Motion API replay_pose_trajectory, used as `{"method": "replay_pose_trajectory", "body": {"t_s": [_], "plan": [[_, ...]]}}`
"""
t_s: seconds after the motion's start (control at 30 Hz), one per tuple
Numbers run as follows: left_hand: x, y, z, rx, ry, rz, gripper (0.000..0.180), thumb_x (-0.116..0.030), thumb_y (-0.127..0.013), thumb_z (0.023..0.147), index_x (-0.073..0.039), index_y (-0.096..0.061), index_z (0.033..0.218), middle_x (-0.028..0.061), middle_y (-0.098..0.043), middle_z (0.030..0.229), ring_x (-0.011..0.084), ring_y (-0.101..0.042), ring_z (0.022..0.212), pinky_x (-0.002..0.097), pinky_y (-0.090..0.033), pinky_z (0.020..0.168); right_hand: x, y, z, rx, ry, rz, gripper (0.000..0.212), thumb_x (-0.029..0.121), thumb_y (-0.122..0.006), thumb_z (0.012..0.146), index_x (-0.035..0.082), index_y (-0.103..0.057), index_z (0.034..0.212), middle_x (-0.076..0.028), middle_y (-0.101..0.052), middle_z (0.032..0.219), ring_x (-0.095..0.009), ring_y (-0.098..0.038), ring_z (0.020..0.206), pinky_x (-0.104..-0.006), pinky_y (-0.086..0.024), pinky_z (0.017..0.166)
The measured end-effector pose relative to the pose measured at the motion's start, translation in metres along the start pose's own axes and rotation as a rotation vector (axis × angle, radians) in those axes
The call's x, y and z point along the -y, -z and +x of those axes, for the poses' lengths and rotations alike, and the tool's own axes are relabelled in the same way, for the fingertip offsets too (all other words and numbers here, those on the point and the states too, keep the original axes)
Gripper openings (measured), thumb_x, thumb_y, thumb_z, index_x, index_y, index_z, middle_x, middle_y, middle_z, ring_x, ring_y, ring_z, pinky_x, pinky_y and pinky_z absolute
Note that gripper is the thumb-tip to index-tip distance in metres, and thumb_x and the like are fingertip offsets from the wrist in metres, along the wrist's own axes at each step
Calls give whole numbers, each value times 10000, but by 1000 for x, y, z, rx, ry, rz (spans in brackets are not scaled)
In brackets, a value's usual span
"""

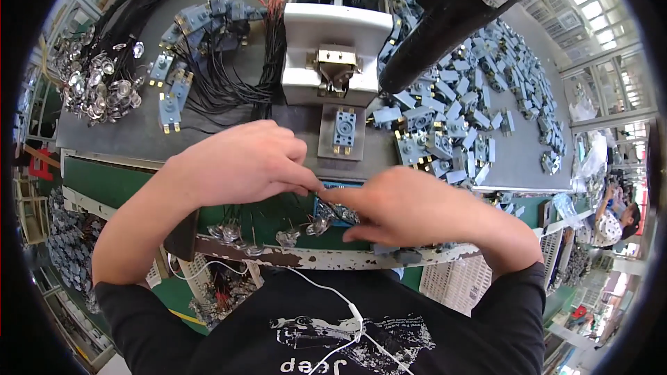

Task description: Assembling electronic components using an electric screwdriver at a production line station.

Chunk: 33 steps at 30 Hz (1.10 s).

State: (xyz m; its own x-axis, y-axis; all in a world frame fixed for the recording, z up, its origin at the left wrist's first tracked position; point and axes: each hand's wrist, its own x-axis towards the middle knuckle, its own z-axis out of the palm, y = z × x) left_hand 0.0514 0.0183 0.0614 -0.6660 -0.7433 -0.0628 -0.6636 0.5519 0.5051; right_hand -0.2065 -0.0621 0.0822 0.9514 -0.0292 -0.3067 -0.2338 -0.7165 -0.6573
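My left hand (250, 163) and my right hand (413, 208) meet over the front edge of the bench, thumb and forefinger of the left pinched close to the right forefinger. Whatever lies between those fingertips is too small and covered to make out. Right below them is a small blue tray (338, 221) with shiny metal pieces, partly hidden by my right hand. Several silver disc-ended parts (226, 230) lie on the green strip in front of me. Just beyond my hands, a grey-blue plastic switch block (344, 128) with brass terminals rests on the metal plate of a white bench press (337, 24).
Loose grey-blue blocks (458, 104) cover the right side of the bench, under a thick black tube (451, 24). Black wires with red ends (271, 48) and silver discs (101, 73) lie left. A person (615, 219) is at far right. A white cable (323, 285) hangs before me.
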Motion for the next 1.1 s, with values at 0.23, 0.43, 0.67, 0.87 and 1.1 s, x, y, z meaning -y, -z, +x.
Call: {"method": "replay_pose_trajectory", "body": {"t_s": [0.23, 0.43, 0.67, 0.87, 1.1], "plan": [[13, -12, -16, -48, 64, -75, 145, -129, -648, 923, -123, -717, 1050, 92, -641, 890, 303, -645, 924, 429, -515, 838, -33, -13, 3, -384, -22, -220, 494, 61, -668, 902, 155, -633, 1386, -103, -675, 747, -289, -675, 624, -424, -536, 552], [17, -23, -13, -290, 282, 3, 230, -54, -704, 859, -64, -699, 1089, 103, -680, 901, 324, -671, 910, 423, -539, 793, -56, -31, -6, -776, 12, 256, 537, -63, -729, 894, 40, -603, 1405, -131, -705, 1267, -198, -710, 1056, -332, -593, 820], [-1, -29, 17, -424, 90, 86, 278, -46, -722, 826, -89, -711, 1101, 72, -636, 845, 282, -655, 791, 398, -527, 688, -41, -20, -12, -589, -191, 636, 486, -37, -680, 955, 12, -574, 1427, -154, -704, 1209, -186, -712, 1061, -306, -594, 910], [-18, -28, 27, -501, 91, 34, 206, -63, -716, 837, -87, -719, 1041, 75, -612, 773, 283, -649, 727, 397, -520, 643, -34, -42, -16, -824, -26, 223, 470, -26, -685, 956, 11, -576, 1412, -155, -706, 1226, -217, -728, 1047, -314, -594, 870], [-19, -5, 25, -450, 114, -4, 91, -123, -700, 893, -65, -704, 963, 99, -669, 816, 317, -675, 781, 420, -537, 683, -40, -46, -1, -656, -140, 964, 431, 191, -488, 1115, -36, -458, 1480, -211, -671, 1306, -263, -674, 1202, -382, -549, 1027]]}}
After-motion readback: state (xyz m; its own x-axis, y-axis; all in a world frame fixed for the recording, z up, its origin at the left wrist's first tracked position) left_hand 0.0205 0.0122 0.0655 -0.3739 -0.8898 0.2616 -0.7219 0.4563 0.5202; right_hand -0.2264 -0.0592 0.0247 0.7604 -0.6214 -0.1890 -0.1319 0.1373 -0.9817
